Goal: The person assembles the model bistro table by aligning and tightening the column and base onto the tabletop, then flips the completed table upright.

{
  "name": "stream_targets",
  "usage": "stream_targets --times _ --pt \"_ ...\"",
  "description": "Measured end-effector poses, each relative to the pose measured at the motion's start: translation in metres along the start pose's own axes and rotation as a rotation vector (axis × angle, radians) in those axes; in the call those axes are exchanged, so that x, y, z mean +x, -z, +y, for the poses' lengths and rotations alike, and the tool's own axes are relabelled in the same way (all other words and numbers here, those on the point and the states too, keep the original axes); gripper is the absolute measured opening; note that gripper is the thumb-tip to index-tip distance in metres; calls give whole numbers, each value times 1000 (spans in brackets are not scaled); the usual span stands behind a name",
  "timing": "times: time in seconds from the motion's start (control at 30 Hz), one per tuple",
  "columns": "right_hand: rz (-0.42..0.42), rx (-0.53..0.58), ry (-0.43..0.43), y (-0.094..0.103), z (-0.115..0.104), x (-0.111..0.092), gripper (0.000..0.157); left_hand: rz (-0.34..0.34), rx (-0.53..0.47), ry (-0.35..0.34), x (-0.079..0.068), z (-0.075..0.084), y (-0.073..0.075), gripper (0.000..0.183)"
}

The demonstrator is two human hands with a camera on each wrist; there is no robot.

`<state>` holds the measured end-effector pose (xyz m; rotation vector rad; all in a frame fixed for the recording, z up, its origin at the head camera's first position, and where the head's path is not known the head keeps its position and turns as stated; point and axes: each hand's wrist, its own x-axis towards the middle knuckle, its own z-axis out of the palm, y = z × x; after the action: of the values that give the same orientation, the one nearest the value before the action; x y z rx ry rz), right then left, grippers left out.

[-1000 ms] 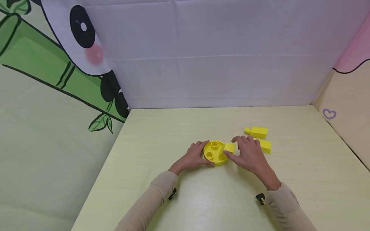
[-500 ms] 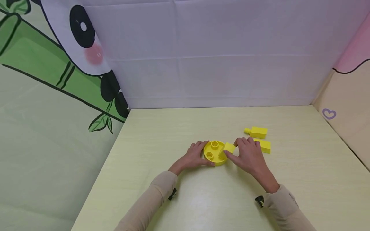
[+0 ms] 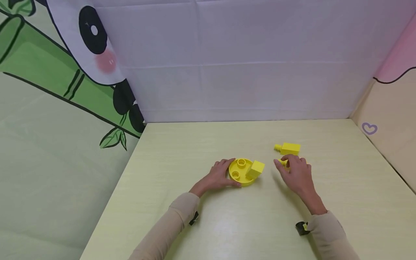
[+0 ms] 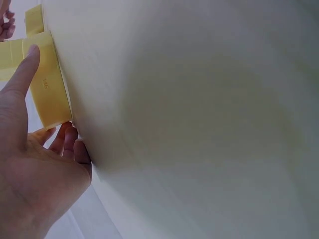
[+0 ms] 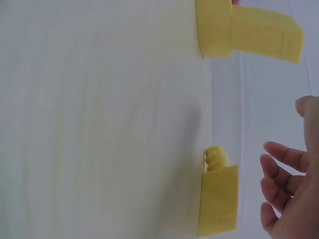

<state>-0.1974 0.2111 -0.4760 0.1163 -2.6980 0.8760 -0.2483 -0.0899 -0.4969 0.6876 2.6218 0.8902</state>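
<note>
My left hand point(image 3: 219, 176) holds a round yellow base point(image 3: 243, 172), thumb at the near side and fingers at the far side. Two raised round sockets show inside it. A yellow rectangular block point(image 3: 256, 168) stands tilted outward at the base's right side. My right hand point(image 3: 296, 175), its fingers loosely bent, is above a second yellow block point(image 5: 219, 199) lying on the table. In the right wrist view, a gap separates the fingers from this block. From the head, the hand hides most of it, leaving its threaded end point(image 3: 283, 163) showing.
Another yellow block point(image 3: 290, 148) with a threaded end lies farther back on the pale wooden table point(image 3: 195, 144). A pale fabric wall point(image 3: 243, 86) rises behind the table, and printed cloth point(image 3: 65, 151) borders its left side.
My right hand has left the tilted block at the base and moved right, over the second block. The left hand and the base stay in place.
</note>
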Motion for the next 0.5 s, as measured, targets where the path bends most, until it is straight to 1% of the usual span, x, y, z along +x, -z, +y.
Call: stream_targets --times 0.1,0.2,0.27,0.37,0.5 --pt "32 6 -50 7 18 1 44 4 7 2 1 -1 0 104" --pt "21 11 -118 13 32 2 49 4 10 4 1 -1 0 104" --pt "-16 11 -168 17 40 2 55 3 3 2 1 -1 0 104" --pt "-108 -2 -228 21 51 2 65 -2 -3 -1 0 0 0 103" --pt "-226 -31 -251 25 59 2 71 0 -1 -1 0 0 0 103"
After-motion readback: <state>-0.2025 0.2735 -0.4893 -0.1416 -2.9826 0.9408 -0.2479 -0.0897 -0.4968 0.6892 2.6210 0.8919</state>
